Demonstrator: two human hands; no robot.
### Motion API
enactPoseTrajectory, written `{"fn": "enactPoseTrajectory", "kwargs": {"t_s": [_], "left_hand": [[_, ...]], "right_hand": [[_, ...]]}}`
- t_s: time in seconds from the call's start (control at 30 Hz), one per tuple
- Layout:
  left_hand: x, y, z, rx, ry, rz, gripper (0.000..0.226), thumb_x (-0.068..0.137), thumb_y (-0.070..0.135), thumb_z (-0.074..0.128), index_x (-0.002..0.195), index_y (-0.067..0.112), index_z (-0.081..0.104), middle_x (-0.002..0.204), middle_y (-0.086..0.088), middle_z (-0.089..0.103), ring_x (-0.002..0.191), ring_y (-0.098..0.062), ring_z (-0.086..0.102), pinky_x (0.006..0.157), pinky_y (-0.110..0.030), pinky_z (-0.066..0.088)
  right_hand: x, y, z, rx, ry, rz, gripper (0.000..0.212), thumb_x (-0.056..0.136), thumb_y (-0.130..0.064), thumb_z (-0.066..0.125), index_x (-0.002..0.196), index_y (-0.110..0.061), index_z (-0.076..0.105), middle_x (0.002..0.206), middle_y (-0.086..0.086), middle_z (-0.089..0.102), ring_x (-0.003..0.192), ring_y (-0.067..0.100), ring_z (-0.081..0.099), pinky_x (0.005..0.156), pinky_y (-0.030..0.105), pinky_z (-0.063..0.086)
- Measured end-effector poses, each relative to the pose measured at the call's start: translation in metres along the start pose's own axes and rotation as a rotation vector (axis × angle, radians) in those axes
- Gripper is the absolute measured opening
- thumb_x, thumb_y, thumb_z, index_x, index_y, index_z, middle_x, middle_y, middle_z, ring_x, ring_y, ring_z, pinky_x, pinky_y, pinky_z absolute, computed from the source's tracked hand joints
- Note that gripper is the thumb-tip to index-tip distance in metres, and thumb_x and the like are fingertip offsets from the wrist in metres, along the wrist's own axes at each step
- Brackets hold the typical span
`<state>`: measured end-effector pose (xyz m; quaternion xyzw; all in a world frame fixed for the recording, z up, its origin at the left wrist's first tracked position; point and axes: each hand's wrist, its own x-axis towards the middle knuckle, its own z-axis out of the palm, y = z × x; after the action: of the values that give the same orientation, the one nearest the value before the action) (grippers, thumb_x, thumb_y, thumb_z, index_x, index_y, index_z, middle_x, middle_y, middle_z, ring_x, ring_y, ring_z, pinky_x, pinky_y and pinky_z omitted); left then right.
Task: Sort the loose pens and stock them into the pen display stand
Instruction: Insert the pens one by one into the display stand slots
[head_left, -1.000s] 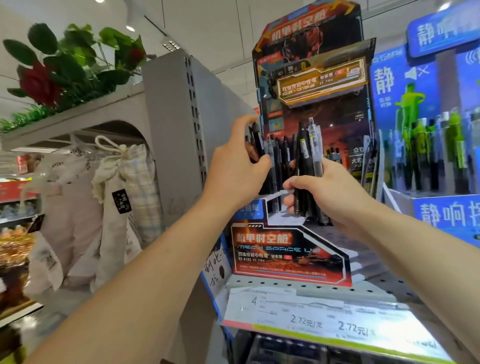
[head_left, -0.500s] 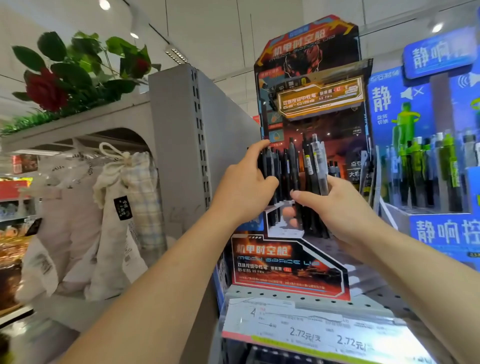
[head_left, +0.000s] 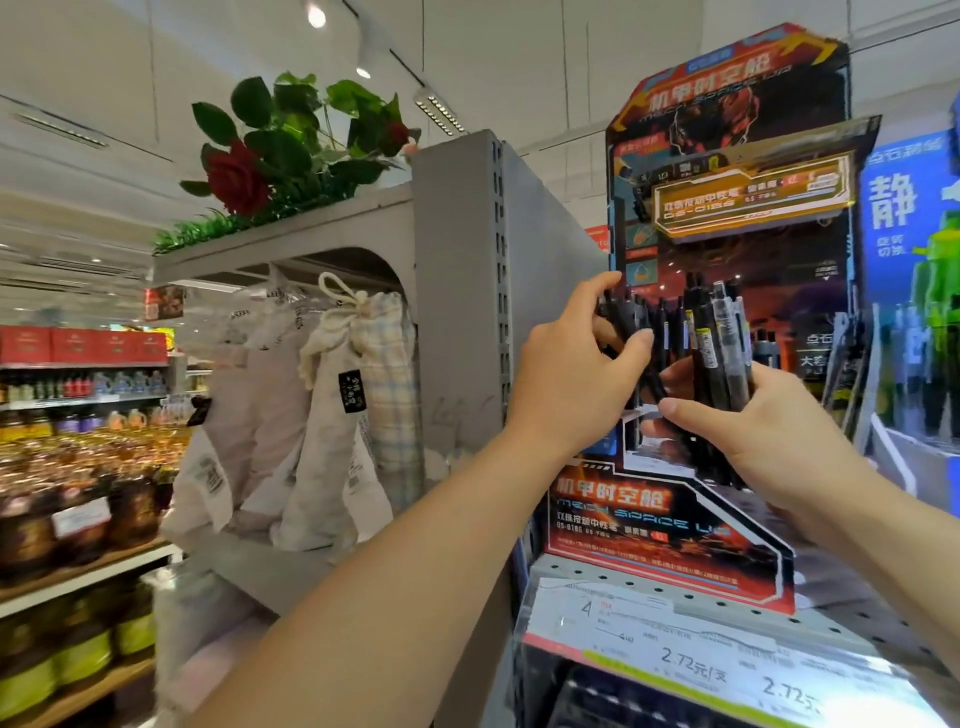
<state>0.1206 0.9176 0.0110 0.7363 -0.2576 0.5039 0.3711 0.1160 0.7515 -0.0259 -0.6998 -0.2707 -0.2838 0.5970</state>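
Our left hand (head_left: 574, 376) is now pinching a black pen (head_left: 631, 345) that it was only reaching for a second ago.

We are gripping a bundle of loose pens (head_left: 714, 358) upright in our right hand (head_left: 763, 439), fingers curled round them, just in front of the pen display stand (head_left: 670, 525). Our left thumb and fingers are closing on one dark pen at the stand's left side, among the pens already standing there. We are judging this as the stocking step: one pen at a time is going from bundle to slot. Next we are likely needing to seat this pen upright in its row, then draw another from the bundle, keeping like with like.
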Motion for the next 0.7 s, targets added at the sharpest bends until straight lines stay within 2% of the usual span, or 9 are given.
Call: {"fn": "enactPoseTrajectory", "kwargs": {"t_s": [0.07, 0.1, 0.17, 0.2, 0.27, 0.37, 0.53, 0.6, 0.7], "left_hand": [[-0.005, 0.001, -0.003, -0.037, 0.043, -0.01, 0.055, 0.093, 0.032, 0.065, 0.145, 0.03, 0.045, 0.071, 0.016, 0.063, 0.072, 0.002, 0.064, 0.064, -0.01, 0.051], [-0.005, 0.001, -0.005, -0.076, 0.079, -0.033, 0.055, 0.094, 0.029, 0.064, 0.146, 0.03, 0.044, 0.072, 0.015, 0.063, 0.072, 0.001, 0.065, 0.065, -0.01, 0.053], [-0.003, 0.004, -0.011, -0.205, 0.153, -0.107, 0.056, 0.097, 0.023, 0.062, 0.147, 0.034, 0.041, 0.077, 0.011, 0.065, 0.069, -0.007, 0.067, 0.066, -0.024, 0.06], [-0.001, 0.006, -0.014, -0.255, 0.185, -0.121, 0.056, 0.098, 0.021, 0.061, 0.147, 0.037, 0.039, 0.08, 0.009, 0.067, 0.069, -0.01, 0.068, 0.064, -0.032, 0.062], [0.002, 0.012, -0.021, -0.217, 0.246, -0.041, 0.054, 0.098, 0.018, 0.059, 0.142, 0.041, 0.038, 0.084, 0.008, 0.069, 0.07, -0.009, 0.069, 0.059, -0.037, 0.062], [0.008, 0.016, -0.029, -0.049, 0.247, 0.074, 0.045, 0.098, 0.018, 0.058, 0.134, 0.038, 0.039, 0.088, 0.011, 0.07, 0.065, -0.007, 0.069, 0.056, -0.035, 0.061], [0.007, 0.006, -0.032, 0.141, 0.142, 0.009, 0.044, 0.098, 0.018, 0.059, 0.133, 0.038, 0.04, 0.085, 0.009, 0.069, 0.064, -0.01, 0.068, 0.063, -0.038, 0.061], [0.007, 0.005, -0.033, 0.15, 0.162, 0.012, 0.044, 0.098, 0.021, 0.06, 0.131, 0.041, 0.041, 0.08, 0.008, 0.068, 0.06, -0.008, 0.067, 0.059, -0.034, 0.059], [0.01, 0.005, -0.035, 0.132, 0.169, -0.017, 0.043, 0.098, 0.023, 0.061, 0.134, 0.04, 0.044, 0.086, 0.009, 0.068, 0.063, -0.007, 0.069, 0.067, -0.034, 0.061]], "right_hand": [[0.0, 0.0, 0.001, 0.019, 0.002, 0.003, 0.012, 0.09, -0.017, 0.075, 0.098, -0.023, 0.069, 0.073, -0.018, 0.075, 0.063, -0.001, 0.072, 0.05, 0.008, 0.049], [0.001, 0.0, 0.002, 0.031, 0.005, 0.016, 0.012, 0.09, -0.019, 0.076, 0.1, -0.022, 0.069, 0.077, -0.013, 0.077, 0.067, 0.005, 0.074, 0.057, 0.016, 0.056], [0.003, 0.001, 0.003, 0.11, 0.012, 0.076, 0.016, 0.09, -0.017, 0.076, 0.104, -0.018, 0.068, 0.085, 0.0, 0.079, 0.076, 0.018, 0.078, 0.071, 0.037, 0.063], [0.003, 0.001, 0.003, 0.156, 0.01, 0.101, 0.017, 0.091, -0.013, 0.074, 0.106, -0.014, 0.067, 0.086, 0.005, 0.079, 0.078, 0.024, 0.078, 0.072, 0.042, 0.064], [0.003, 0.001, 0.003, 0.204, 0.006, 0.121, 0.017, 0.095, -0.009, 0.068, 0.111, -0.012, 0.062, 0.085, 0.01, 0.078, 0.077, 0.029, 0.077, 0.067, 0.039, 0.064], [0.002, 0.0, 0.003, 0.22, 0.004, 0.125, 0.015, 0.1, -0.01, 0.061, 0.112, -0.018, 0.058, 0.087, 0.006, 0.079, 0.077, 0.028, 0.077, 0.06, 0.03, 0.062], [0.002, -0.003, 0.003, 0.203, -0.007, 0.12, 0.018, 0.101, -0.012, 0.06, 0.105, -0.03, 0.058, 0.091, -0.004, 0.079, 0.076, 0.022, 0.078, 0.061, 0.029, 0.062], [0.001, -0.004, 0.003, 0.194, -0.014, 0.122, 0.019, 0.101, -0.012, 0.06, 0.105, -0.031, 0.058, 0.093, -0.002, 0.079, 0.076, 0.022, 0.078, 0.064, 0.031, 0.064], [0.0, -0.006, 0.003, 0.167, -0.009, 0.132, 0.018, 0.1, -0.013, 0.061, 0.104, -0.03, 0.057, 0.097, 0.003, 0.077, 0.076, 0.021, 0.078, 0.068, 0.034, 0.065]]}}
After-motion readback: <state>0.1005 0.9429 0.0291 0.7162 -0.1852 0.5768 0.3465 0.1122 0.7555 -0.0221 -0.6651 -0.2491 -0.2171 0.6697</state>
